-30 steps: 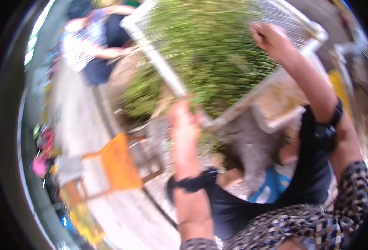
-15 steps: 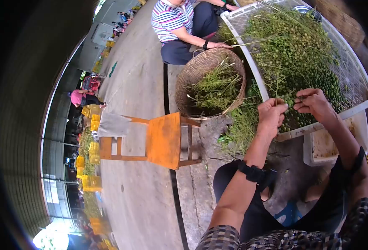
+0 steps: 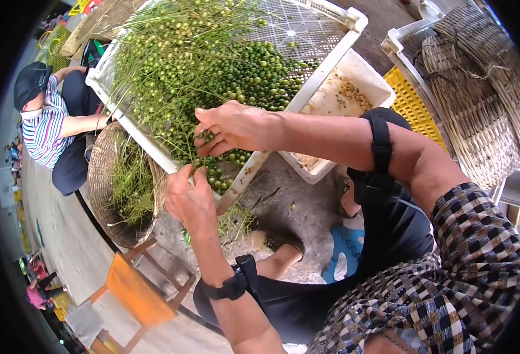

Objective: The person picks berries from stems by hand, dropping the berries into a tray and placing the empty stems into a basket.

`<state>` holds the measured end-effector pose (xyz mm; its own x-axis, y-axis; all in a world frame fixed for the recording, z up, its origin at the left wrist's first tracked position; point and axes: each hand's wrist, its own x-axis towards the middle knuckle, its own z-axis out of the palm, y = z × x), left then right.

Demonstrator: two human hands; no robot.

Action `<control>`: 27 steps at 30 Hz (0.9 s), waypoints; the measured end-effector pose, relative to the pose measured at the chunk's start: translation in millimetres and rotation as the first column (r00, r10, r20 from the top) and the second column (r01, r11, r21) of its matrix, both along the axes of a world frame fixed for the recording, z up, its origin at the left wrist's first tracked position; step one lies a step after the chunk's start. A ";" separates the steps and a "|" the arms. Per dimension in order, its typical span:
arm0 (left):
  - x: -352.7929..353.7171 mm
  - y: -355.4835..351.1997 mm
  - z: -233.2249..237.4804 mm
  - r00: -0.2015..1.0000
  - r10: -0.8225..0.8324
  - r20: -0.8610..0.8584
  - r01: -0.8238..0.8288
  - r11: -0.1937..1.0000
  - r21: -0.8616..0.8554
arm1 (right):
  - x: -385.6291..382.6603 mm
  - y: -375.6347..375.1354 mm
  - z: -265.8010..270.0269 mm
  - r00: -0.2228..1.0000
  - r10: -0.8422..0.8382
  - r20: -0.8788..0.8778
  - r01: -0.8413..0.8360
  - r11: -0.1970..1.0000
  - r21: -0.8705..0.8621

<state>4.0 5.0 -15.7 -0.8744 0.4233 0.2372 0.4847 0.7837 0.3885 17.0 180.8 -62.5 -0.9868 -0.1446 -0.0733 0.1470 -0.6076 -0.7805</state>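
Note:
My left hand [image 3: 190, 199] is closed at the near left corner of the white mesh tray [image 3: 331, 56], thumb and forefinger drawn together; what they hold, if anything, is hidden. Just above and to its right, my right hand [image 3: 239, 127] curls over the tray with a few small round green fruits [image 3: 207, 136] at its fingers. Beneath both hands lie loose green fruits [image 3: 266, 74]. A heap of thin green stems with fruits attached [image 3: 171, 65] fills the tray's left side.
Left of the tray stands a wicker basket [image 3: 99, 171] holding stripped stems [image 3: 133, 192]. A person in a striped shirt [image 3: 46, 133] sits behind it. An orange chair [image 3: 139, 289] is at lower left. A white bin [image 3: 384, 88], yellow crate [image 3: 410, 106] and woven baskets [image 3: 478, 88] are at right.
The view has swung right, so tray, basket and chair appear farther left. My right hand has turned, its back now uppermost, with green fruits at its fingers. My left hand stays near the tray's corner.

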 end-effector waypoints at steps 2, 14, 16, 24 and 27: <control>2.0 2.7 5.1 1.000 -0.010 -0.017 0.010 0.999 -0.031 | -0.9 -3.6 -4.9 1.000 -0.007 -0.016 0.009 0.994 0.106; 13.7 19.4 1.7 0.935 -0.214 -0.283 0.250 0.963 0.100 | 8.1 -28.3 -1.3 0.980 -0.112 -0.165 0.141 0.975 0.173; 12.2 18.1 -3.0 0.930 -0.232 -0.284 0.259 0.964 0.060 | 8.4 -32.4 -7.5 0.974 -0.131 -0.186 0.148 0.986 0.082; 13.3 23.5 -1.2 0.932 -0.281 -0.227 0.301 0.952 0.058 | 0.7 -35.5 -28.4 0.974 -0.178 -0.140 0.226 0.805 0.548; 9.2 20.6 0.8 0.966 -0.243 -0.083 0.255 0.946 0.199 | 4.2 -34.8 -19.5 0.978 -0.157 -0.138 0.208 0.768 0.605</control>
<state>13.1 25.6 -14.9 -0.7297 0.5627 0.3885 0.6803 0.5404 0.4951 21.2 146.0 -81.9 -0.9960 0.0891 -0.0090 0.0085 -0.0053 -0.9999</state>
